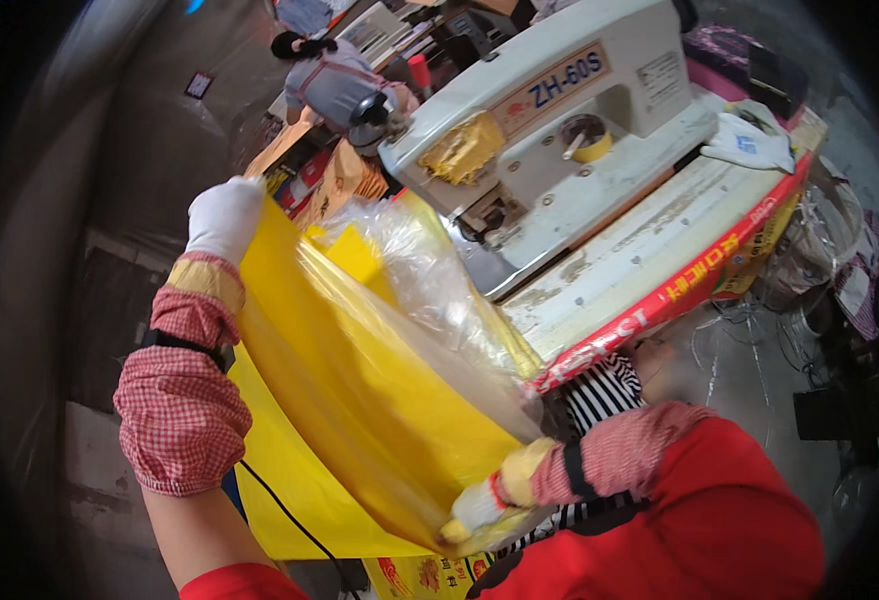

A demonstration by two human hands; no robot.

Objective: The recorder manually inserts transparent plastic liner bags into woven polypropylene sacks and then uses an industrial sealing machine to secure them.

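**Both gloved hands on a yellow sheet, right in front of the sewing machine**

And there it was: the yellow sheet point(360, 400), big and glossy, was stretched out between the person's two hands, filling the middle of the view. It ran on a slant from upper left down to lower right, just in front of the work table's edge.

The left hand point(224, 215), in a white glove, was up high, closed over the sheet's top corner. The fingers were wrapped round the far side, so how tightly they pinched could not be told, but the sheet hung from that hand. Below the glove sat a red checked sleeve cover point(182, 400), bunched along the forearm.

Down low, the right hand point(477, 507), also white-gloved, gripped the sheet's bottom edge, fingers curled shut on the yellow material. Its forearm wore a matching checked cover and came in across a red upper sleeve.

Draped over the sheet's upper side lay a clear plastic film point(430, 275), crinkled and catching the light, reaching up toward the machine.

Behind it all stood the off-white sewing machine point(560, 110), its body tilted across the top of the frame, with a yellow roll of tape point(590, 145) resting on its bed. The machine sat on a worn pale table point(650, 230) edged with a red strip. A white cloth point(750, 145) lay at the table's far right. Another person point(335, 80) was bent over in the background at top.
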